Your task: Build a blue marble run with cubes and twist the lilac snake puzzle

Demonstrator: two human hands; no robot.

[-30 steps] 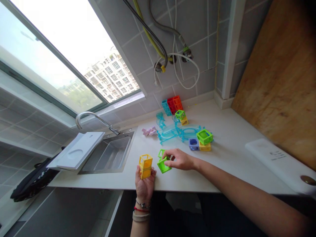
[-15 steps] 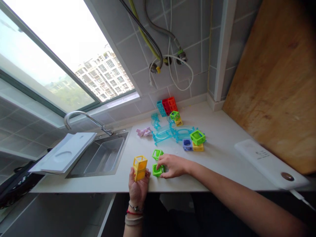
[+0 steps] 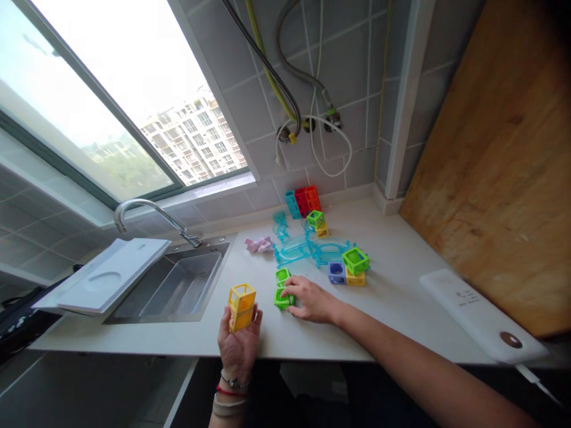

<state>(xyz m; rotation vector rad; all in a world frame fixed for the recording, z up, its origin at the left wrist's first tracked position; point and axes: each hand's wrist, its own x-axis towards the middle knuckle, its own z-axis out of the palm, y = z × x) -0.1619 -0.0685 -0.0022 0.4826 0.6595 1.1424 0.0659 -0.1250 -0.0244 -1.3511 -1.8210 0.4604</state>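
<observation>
My left hand (image 3: 239, 348) holds two stacked yellow open-frame cube blocks (image 3: 242, 306) upright over the counter's front edge, fingers curled round the lower one. On the counter to its right, my right hand (image 3: 311, 300) has thumb and fingers closed round a green cube block (image 3: 280, 299). Right behind that one sits a second green cube block (image 3: 282, 276); the two seem to touch. Farther right, another green block (image 3: 355, 260) rests on a purple block (image 3: 336, 273) and a yellow block (image 3: 355, 278) standing side by side.
Clear-blue track-like pieces (image 3: 292, 251) lie behind my hands, near a crumpled pink piece (image 3: 259, 244). Red blocks (image 3: 306, 202) and a blue block (image 3: 292, 204) stand by the wall. A sink (image 3: 214, 279) is at left; a white device (image 3: 477, 315) lies at right.
The gripped green block has moved back against the other green block, closing the gap between them. My left hand with the yellow blocks sits slightly farther left, and the view has tilted a little.
</observation>
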